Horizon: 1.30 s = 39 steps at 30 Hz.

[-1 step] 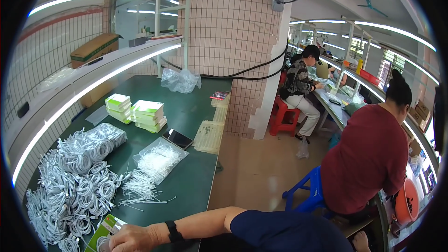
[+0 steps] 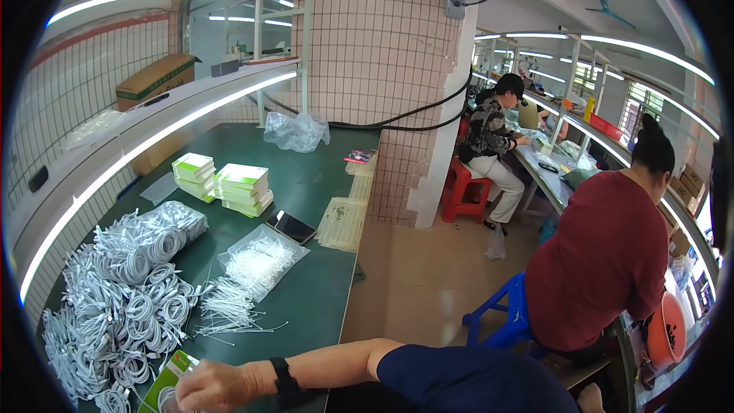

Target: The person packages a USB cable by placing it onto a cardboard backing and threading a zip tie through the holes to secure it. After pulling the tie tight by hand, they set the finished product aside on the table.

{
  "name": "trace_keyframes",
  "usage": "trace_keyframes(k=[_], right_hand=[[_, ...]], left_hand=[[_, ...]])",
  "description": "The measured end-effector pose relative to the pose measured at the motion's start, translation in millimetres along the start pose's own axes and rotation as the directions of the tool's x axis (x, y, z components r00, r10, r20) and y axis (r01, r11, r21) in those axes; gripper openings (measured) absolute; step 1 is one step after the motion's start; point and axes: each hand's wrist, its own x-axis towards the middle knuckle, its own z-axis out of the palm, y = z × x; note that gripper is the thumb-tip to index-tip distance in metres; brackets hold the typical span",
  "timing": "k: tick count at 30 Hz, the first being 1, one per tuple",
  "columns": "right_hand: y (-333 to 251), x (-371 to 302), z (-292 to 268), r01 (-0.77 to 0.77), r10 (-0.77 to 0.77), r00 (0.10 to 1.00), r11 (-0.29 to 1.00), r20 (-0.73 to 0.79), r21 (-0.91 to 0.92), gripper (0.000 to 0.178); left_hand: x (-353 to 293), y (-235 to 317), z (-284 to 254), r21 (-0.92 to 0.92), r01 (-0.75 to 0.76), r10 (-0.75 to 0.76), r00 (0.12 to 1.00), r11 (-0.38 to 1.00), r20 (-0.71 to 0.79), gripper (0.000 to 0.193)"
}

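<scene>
My right hand [image 2: 215,387] reaches in from the right at the lower edge, a black band on its wrist. Its fingers are curled closed over a green and white card [image 2: 174,368]. Part of a coiled pale cable [image 2: 166,398] shows against this card, beside the fingers. What the fingertips grip is hidden. To the left lies a big heap of coiled white-grey cables [image 2: 122,313]. Beyond the hand, thin white cable ties [image 2: 229,304] spill from a clear plastic bag [image 2: 264,260]. My left hand is not in view.
Stacks of green and white cards [image 2: 243,187] stand farther back on the green table [image 2: 325,291]. A phone [image 2: 290,226] lies by the bag. Crumpled plastic [image 2: 297,133] sits at the back. On the right, a person in dark red [image 2: 600,260] sits on a blue stool [image 2: 501,310].
My right hand has shifted slightly over the green card. The cable heap, bag and stacks have not moved.
</scene>
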Motion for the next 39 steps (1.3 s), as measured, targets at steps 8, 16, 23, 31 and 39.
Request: trace_keyframes(k=[8,16,23,31,39], right_hand=[[56.0,20.1,-48.4,-0.800,0.864,0.502,0.445,0.042,0.403,0.014],[24.6,-43.1,-44.4,-0.551,0.520,0.508,-0.417,0.687,0.723,0.032],[7.0,-42.3,-51.9,-0.785,0.598,0.343,-0.241,0.724,0.571,0.040],[-1.0,-27.6,-56.4,-0.931,0.629,0.350,0.149,0.695,0.333,0.036],[11.7,-46.2,-49.6,-0.736,0.470,0.363,-0.385,0.805,0.557,0.047]], left_hand=[[-4.4,-22.8,6.3,-0.758,0.149,-0.272,0.961,0.635,-0.040,0.025],[3.5,25.5,9.4,-0.795,0.227,-0.244,0.964,0.562,0.103,0.028],[-1.4,24.4,3.5,-0.821,0.228,-0.265,0.959,0.524,0.097,0.033],[-1.2,26.5,8.4,-0.830,0.248,-0.286,0.952,0.501,0.111,0.034],[-3.9,31.9,9.2,-0.852,0.320,-0.344,0.922,0.415,0.179,0.035]])
